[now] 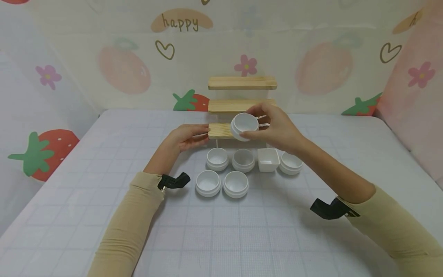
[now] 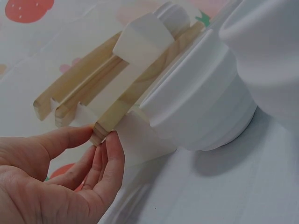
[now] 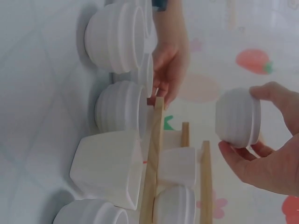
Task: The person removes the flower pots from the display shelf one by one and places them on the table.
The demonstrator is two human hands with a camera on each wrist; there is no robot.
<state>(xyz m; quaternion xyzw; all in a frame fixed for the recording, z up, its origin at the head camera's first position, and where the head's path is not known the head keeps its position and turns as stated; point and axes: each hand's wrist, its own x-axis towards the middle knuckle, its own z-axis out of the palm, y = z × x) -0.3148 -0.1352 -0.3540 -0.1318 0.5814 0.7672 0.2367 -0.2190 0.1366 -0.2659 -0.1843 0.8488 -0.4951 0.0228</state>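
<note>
In the head view, my left hand (image 1: 186, 137) pinches the left end of the lowest board of a three-tier wooden shelf (image 1: 219, 131). The left wrist view shows the thumb above that end and the fingers beneath. My right hand (image 1: 279, 129) holds a round white pot (image 1: 244, 125) by its sides, in front of the shelf with its mouth tilted toward the head camera. From the right wrist, the held pot (image 3: 237, 117) hangs apart from the boards. A square white pot (image 3: 177, 167) and a round white pot (image 3: 175, 205) stand on the lowest board, mostly hidden by my right hand in the head view.
Before the shelf, a row on the table (image 1: 221, 238) has round white pots (image 1: 217, 159) and a square white pot (image 1: 268, 160). Two more round pots (image 1: 236, 184) stand nearer. The printed backdrop (image 1: 221, 50) rises behind the shelf.
</note>
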